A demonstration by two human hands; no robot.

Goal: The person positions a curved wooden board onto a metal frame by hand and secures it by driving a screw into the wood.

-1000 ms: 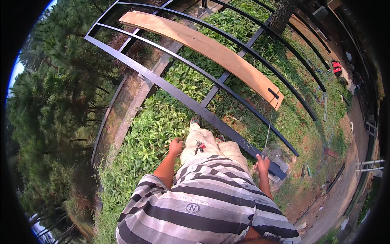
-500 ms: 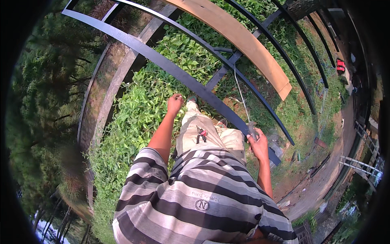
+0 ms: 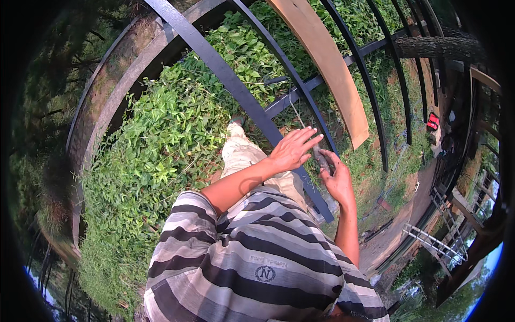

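My right hand (image 3: 336,178) is closed on the grey handle (image 3: 321,157) of a paint roller. Its thin metal rod (image 3: 296,111) runs up to a dark roller (image 3: 276,80) near the crossbar. My left hand (image 3: 291,148) reaches across toward the handle, fingers stretched out and apart; whether it touches it I cannot tell. Beneath both hands runs a dark-painted curved steel member (image 3: 225,75) of a frame. Further right a bare tan board (image 3: 338,80) lies along the frame between thinner dark ribs (image 3: 379,123). My trouser legs and one shoe show below the frame.
Leafy plants (image 3: 139,150) cover the ground at left, edged by a curved concrete border (image 3: 115,86). A tree trunk (image 3: 440,47) stands at upper right. A red-and-black case (image 3: 433,122), a dirt path (image 3: 397,214) and pale ladder-like railings (image 3: 434,241) lie at right.
My left hand has swung up and right, from beside my leg to the handle. My right hand has risen with the roller, whose head left the board. The view has shifted.
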